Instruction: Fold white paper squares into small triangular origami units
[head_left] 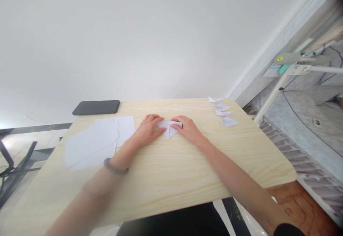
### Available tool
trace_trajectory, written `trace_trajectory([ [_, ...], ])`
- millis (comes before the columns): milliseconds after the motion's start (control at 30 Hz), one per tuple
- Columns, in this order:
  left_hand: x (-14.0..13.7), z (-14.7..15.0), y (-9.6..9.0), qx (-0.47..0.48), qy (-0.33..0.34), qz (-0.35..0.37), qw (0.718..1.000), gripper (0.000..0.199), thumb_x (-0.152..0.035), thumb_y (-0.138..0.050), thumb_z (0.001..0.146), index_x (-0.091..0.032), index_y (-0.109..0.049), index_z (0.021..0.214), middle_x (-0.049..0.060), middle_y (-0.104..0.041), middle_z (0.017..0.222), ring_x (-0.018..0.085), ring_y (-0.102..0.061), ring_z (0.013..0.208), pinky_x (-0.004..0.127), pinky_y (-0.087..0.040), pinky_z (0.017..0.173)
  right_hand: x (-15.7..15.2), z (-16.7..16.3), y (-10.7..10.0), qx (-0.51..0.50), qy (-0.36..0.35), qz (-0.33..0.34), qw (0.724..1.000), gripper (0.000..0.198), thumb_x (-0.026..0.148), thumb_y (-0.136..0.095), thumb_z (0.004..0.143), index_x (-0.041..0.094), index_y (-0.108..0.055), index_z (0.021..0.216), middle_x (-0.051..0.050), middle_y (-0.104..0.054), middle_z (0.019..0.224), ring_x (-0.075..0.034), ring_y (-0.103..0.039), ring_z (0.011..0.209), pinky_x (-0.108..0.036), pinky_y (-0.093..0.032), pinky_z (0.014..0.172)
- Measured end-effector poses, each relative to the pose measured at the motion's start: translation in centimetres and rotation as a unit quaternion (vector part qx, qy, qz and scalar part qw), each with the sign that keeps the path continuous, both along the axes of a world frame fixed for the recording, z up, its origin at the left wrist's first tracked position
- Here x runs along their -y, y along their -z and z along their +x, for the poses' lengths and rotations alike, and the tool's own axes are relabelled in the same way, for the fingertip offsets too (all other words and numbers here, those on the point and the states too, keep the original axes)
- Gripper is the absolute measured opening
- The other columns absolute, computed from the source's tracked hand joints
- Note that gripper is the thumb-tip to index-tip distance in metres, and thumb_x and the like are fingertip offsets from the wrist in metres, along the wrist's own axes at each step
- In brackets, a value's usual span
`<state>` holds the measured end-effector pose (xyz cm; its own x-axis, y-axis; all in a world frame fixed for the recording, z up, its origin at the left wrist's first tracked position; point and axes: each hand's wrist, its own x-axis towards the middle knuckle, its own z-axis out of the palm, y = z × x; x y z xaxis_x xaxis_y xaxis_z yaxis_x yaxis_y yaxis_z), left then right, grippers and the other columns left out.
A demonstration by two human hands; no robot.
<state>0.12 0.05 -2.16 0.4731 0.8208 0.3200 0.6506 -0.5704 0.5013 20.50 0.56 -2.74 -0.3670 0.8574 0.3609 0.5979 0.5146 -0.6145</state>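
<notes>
A small folded white paper (168,130) lies at the middle of the table, its point toward me and a seam down its centre. My left hand (148,130) pinches its left corner between thumb and fingers. On the opposite corner, my right hand (187,129) grips the paper with the thumb in front and fingers behind. Loose white sheets (92,141) lie overlapping to the left of my left hand. Several folded paper pieces (229,121) sit in a column at the table's far right.
The light wooden table (166,179) stands against a white wall (160,43). A black phone-like slab (96,107) rests at its back left. Beyond the right edge is a white metal frame (276,89); dark metal legs (21,161) show at the left.
</notes>
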Motion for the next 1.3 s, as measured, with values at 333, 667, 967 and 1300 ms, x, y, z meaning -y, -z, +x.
trace_trajectory([
  [333, -0.2, 0.5, -1.1, 0.353, -0.022, -0.273, 0.895, 0.038, -0.037, -0.062, 0.069, -0.011, -0.054, 0.095, 0.009, -0.064, 0.086, 0.018, -0.060, 0.073, 0.028, -0.049, 0.059, 0.7, -1.0, -0.6, -0.278, 0.010, -0.154, 0.948, 0.031, 0.044, -0.054, 0.074, 0.017, -0.053, 0.089, -0.001, -0.058, 0.069, -0.009, -0.051, 0.052, -0.022, -0.042, 0.047],
  [667, -0.1, 0.4, -1.3, 0.448, -0.098, -0.324, 0.827, 0.041, -0.047, -0.059, 0.069, -0.008, -0.064, 0.081, 0.008, -0.066, 0.074, 0.018, -0.062, 0.068, 0.031, -0.052, 0.066, 1.0, -0.8, -0.8, -0.209, -0.030, -0.208, 0.955, 0.038, 0.048, -0.048, 0.076, 0.013, -0.057, 0.065, -0.001, -0.055, 0.057, -0.007, -0.048, 0.048, -0.019, -0.038, 0.045],
  [967, 0.4, 1.0, -1.6, 0.378, -0.046, -0.345, 0.858, 0.037, -0.041, -0.066, 0.063, -0.010, -0.061, 0.083, 0.007, -0.067, 0.074, 0.018, -0.062, 0.069, 0.033, -0.051, 0.071, 1.1, -1.0, -1.0, -0.163, 0.003, -0.149, 0.975, 0.042, 0.049, -0.036, 0.082, 0.016, -0.044, 0.057, 0.004, -0.039, 0.047, -0.006, -0.034, 0.044, -0.020, -0.030, 0.046],
  [1300, 0.2, 0.5, -1.7, 0.259, 0.007, -0.338, 0.905, 0.024, -0.036, -0.064, 0.065, -0.012, -0.065, 0.068, 0.005, -0.068, 0.070, 0.019, -0.062, 0.069, 0.030, -0.048, 0.069, 1.0, -1.1, -0.6, -0.194, -0.017, -0.169, 0.966, 0.037, 0.045, -0.036, 0.083, 0.018, -0.037, 0.058, 0.005, -0.035, 0.048, -0.007, -0.031, 0.044, -0.021, -0.026, 0.044],
])
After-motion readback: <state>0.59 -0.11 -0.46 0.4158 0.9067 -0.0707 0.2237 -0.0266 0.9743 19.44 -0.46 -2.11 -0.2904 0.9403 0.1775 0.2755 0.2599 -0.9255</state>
